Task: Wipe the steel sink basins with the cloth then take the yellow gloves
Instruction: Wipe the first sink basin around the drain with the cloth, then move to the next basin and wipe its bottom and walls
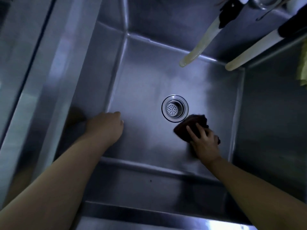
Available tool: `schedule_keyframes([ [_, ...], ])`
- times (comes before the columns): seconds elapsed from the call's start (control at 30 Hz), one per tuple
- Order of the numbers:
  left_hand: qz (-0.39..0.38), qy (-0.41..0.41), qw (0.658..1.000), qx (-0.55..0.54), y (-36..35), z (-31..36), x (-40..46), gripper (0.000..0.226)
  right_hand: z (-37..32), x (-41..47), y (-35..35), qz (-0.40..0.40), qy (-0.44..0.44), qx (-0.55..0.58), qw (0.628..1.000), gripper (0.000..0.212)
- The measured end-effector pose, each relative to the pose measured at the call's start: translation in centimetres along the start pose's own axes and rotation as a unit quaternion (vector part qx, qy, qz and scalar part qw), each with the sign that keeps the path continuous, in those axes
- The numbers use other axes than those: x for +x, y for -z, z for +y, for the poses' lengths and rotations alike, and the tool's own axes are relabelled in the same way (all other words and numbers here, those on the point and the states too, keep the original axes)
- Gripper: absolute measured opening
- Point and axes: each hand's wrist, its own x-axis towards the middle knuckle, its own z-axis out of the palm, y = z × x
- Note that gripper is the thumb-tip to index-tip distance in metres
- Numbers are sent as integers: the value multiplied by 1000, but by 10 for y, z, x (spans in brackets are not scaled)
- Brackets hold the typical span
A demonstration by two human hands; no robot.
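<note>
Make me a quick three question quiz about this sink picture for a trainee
1. True or false: the right hand presses the cloth onto the basin floor.
2. Where is the cloth relative to the drain? A on top of it, B just beside it, C on the rim.
3. Fill in: the left hand holds ____.

Key: 1 true; 2 B; 3 nothing.

both forearms bare and reaching forward and down; left hand loosely curled, holding nothing; right hand palm-down, fingers spread, pressing flat.
</note>
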Motion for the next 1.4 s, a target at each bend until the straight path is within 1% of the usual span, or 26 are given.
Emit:
schedule_keyframes([
  [0.07,7,-9,1000,-16,-1,0,-1,23,12,-7,11,-83,-100,46,990,79],
  [0.13,22,-12,999,-39,0,0,-4,22,17,-14,24,-183,-169,73,966,92],
  [0.17,29,-12,998,-51,2,1,-7,21,15,-17,32,-227,-178,85,954,89],
  [0.2,39,-15,997,-59,5,1,-12,21,10,-21,41,-255,-177,101,945,76],
  [0.23,50,-22,997,-62,8,2,-19,21,4,-24,53,-261,-174,119,942,58],
  [0.27,62,-35,996,-59,11,3,-25,21,-4,-26,67,-250,-175,129,944,46],
  [0.3,68,-52,995,-53,16,5,-32,21,-12,-29,80,-233,-173,137,947,43],
  [0.4,59,-80,993,-72,39,10,-55,27,-40,-38,118,-166,-151,168,960,50],
  [0.53,67,-101,989,-87,71,20,-99,35,-82,-55,174,-57,-98,218,970,51],
  [0.63,66,-90,988,-106,89,23,-134,40,-108,-64,213,11,-80,259,963,50],
  [0.7,63,-61,982,-166,97,23,-154,44,-124,-70,234,53,-72,317,944,51],
  [0.77,52,-15,958,-283,103,23,-173,50,-141,-76,252,90,-43,363,926,52],
  [0.83,64,26,904,-422,109,22,-189,53,-162,-79,265,120,8,390,913,53],
  [0.87,84,42,870,-484,112,20,-197,48,-173,-80,272,126,40,406,904,53],
  [0.93,142,67,806,-571,122,12,-213,27,-196,-83,284,123,99,433,887,53],
  [1.0,198,91,752,-622,133,0,-232,12,-219,-89,292,126,143,437,879,52],
  [1.07,251,108,709,-650,141,-15,-251,9,-240,-94,299,125,185,432,874,52],
  [1.17,289,124,685,-657,151,-43,-277,7,-274,-98,308,93,224,418,876,47],
  [1.3,318,122,661,-669,158,-83,-302,17,-328,-101,322,84,251,428,864,44],
  [1.37,333,120,649,-673,161,-108,-311,18,-357,-99,326,72,260,428,862,48],
  [1.4,338,119,648,-672,162,-123,-315,17,-373,-97,328,60,259,426,865,54],
])
